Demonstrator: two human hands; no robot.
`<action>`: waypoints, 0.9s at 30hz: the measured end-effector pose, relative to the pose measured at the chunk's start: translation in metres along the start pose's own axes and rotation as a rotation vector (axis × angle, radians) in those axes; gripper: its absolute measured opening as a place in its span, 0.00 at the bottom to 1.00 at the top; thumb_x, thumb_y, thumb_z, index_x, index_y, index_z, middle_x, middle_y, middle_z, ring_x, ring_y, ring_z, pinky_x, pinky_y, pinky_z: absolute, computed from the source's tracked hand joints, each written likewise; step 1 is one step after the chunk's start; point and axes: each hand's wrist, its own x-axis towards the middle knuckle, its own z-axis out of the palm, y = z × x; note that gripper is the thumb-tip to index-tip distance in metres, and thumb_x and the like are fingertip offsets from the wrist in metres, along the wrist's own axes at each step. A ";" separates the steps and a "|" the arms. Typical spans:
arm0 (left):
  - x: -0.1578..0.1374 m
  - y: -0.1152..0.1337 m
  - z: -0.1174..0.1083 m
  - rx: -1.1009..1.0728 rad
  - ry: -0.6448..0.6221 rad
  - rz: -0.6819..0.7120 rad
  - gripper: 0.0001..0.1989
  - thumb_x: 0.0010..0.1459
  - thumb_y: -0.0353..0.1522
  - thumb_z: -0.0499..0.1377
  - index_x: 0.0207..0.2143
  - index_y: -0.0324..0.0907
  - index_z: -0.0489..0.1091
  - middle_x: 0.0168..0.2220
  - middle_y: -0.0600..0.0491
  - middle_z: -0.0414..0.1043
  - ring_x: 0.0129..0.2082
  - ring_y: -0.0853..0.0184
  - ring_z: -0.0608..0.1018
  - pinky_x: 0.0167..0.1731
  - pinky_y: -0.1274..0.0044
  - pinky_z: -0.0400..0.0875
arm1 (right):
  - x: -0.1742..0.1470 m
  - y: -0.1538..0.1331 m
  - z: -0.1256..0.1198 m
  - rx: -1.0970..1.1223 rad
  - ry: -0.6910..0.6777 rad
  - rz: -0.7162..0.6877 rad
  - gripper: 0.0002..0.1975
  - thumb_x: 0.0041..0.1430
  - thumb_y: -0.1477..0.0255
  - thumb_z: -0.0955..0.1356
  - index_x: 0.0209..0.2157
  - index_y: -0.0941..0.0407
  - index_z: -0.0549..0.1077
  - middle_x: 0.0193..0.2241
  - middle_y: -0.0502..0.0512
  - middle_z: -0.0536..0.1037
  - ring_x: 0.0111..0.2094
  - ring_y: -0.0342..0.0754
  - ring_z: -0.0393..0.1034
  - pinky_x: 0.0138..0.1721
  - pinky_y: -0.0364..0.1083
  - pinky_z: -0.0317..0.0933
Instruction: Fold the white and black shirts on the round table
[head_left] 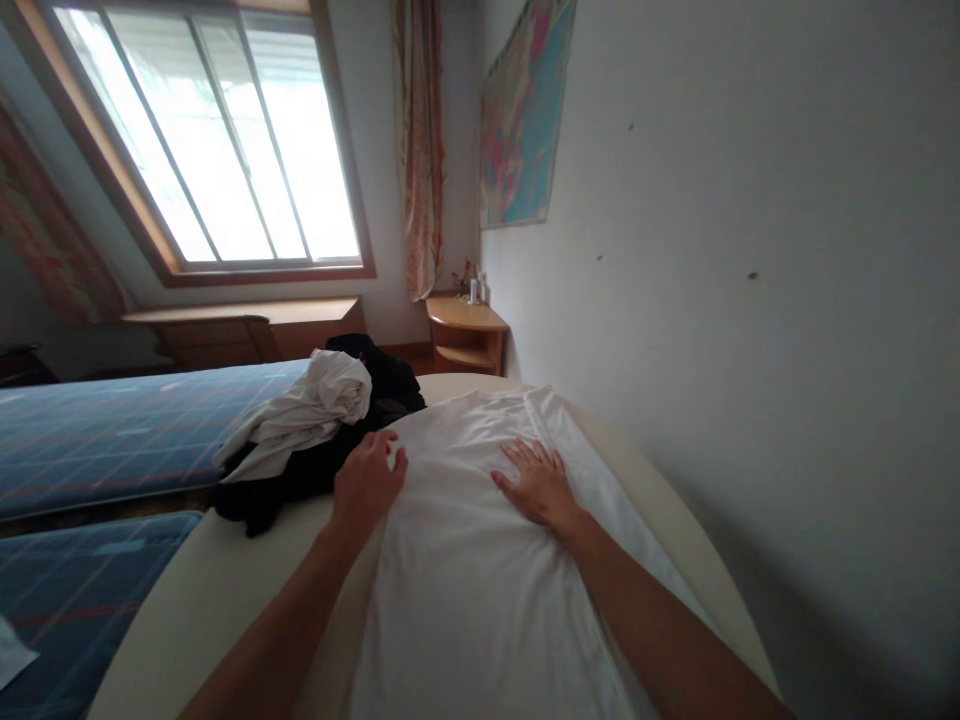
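Note:
A white cloth garment [465, 560] lies spread lengthwise over a round cream table [240, 590], with soft wrinkles across it. My right hand [538, 482] rests flat on its upper part, fingers spread. At the garment's left edge is my left hand [369, 472], its fingers curved and apart, with nothing visible in them. I cannot tell whether its fingertips touch the fabric. Just beyond my left hand sit a crumpled light grey cloth [319, 400] and black clothing [300, 485] in a heap.
Blue plaid mattresses [135, 430] lie to the left of the table. A white wall [750, 400] runs close along the right side. Beyond the table stand a small wooden corner shelf [469, 315] and a wooden desk [315, 315] under the window [225, 130].

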 end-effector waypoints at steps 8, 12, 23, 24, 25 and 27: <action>-0.065 0.065 0.039 -0.177 -0.262 0.542 0.25 0.59 0.37 0.60 0.58 0.44 0.66 0.64 0.45 0.61 0.64 0.52 0.62 0.62 0.59 0.59 | 0.035 0.025 -0.018 0.097 0.138 0.014 0.23 0.67 0.60 0.59 0.55 0.55 0.72 0.58 0.58 0.72 0.58 0.51 0.65 0.59 0.48 0.55; -0.074 0.068 0.042 -0.193 -0.358 0.588 0.25 0.60 0.36 0.58 0.60 0.46 0.64 0.66 0.45 0.58 0.65 0.53 0.61 0.63 0.59 0.58 | 0.066 0.042 -0.020 -0.005 0.070 0.016 0.27 0.66 0.58 0.60 0.62 0.53 0.65 0.66 0.57 0.61 0.67 0.53 0.50 0.66 0.54 0.42; -0.072 0.070 0.030 -0.240 -0.604 0.658 0.32 0.62 0.38 0.58 0.67 0.51 0.55 0.72 0.46 0.43 0.70 0.52 0.48 0.67 0.56 0.47 | 0.106 0.054 -0.003 -0.074 -0.066 0.102 0.38 0.65 0.43 0.49 0.69 0.46 0.50 0.71 0.53 0.46 0.70 0.61 0.37 0.65 0.64 0.33; -0.074 0.071 0.029 -0.248 -0.630 0.684 0.34 0.61 0.39 0.59 0.67 0.52 0.54 0.72 0.47 0.41 0.71 0.51 0.46 0.67 0.55 0.46 | 0.105 0.059 -0.004 -0.073 -0.057 0.115 0.38 0.64 0.43 0.49 0.69 0.46 0.51 0.71 0.53 0.47 0.70 0.61 0.38 0.65 0.64 0.33; -0.076 0.071 0.028 -0.258 -0.652 0.714 0.35 0.61 0.40 0.60 0.68 0.53 0.52 0.73 0.48 0.38 0.71 0.50 0.44 0.66 0.54 0.46 | 0.104 0.066 -0.004 -0.073 -0.047 0.131 0.38 0.64 0.42 0.50 0.69 0.46 0.51 0.71 0.54 0.47 0.69 0.62 0.38 0.65 0.65 0.33; -0.080 0.074 0.026 -0.277 -0.686 0.774 0.39 0.59 0.42 0.61 0.69 0.55 0.49 0.73 0.49 0.34 0.71 0.48 0.42 0.66 0.51 0.45 | 0.102 0.079 -0.007 -0.077 -0.025 0.163 0.38 0.64 0.42 0.50 0.69 0.46 0.52 0.71 0.54 0.48 0.69 0.63 0.39 0.65 0.66 0.34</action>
